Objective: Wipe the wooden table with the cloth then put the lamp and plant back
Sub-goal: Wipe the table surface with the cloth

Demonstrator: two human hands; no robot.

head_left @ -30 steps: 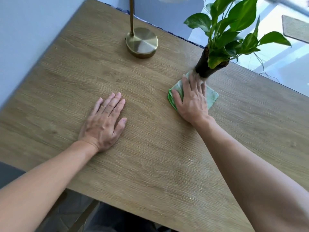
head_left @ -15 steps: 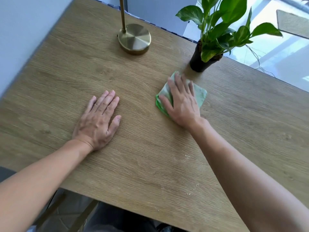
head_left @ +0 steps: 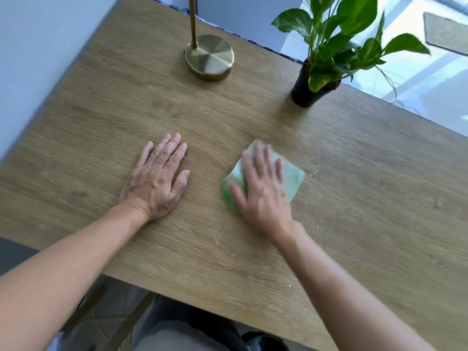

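A folded green cloth (head_left: 293, 179) lies flat on the wooden table (head_left: 367, 198), and my right hand (head_left: 263, 191) presses down on it with fingers spread; the hand is blurred by motion. Flat on the bare wood to its left rests my left hand (head_left: 155, 179), palm down, holding nothing. The lamp (head_left: 210, 57) with a round brass base and thin stem stands at the far middle of the table; its shade is out of frame. A leafy green plant (head_left: 307, 91) in a black pot stands at the far right edge.
A pale wall (head_left: 38, 59) runs along the table's left edge. Behind the table's far right edge lies a bright floor with a mat (head_left: 445, 31). Small white crumbs (head_left: 314, 171) dot the wood right of the cloth. My legs show below the near edge.
My right hand has slid the cloth toward me and leftward, away from the plant pot. My left hand has stayed flat in place.
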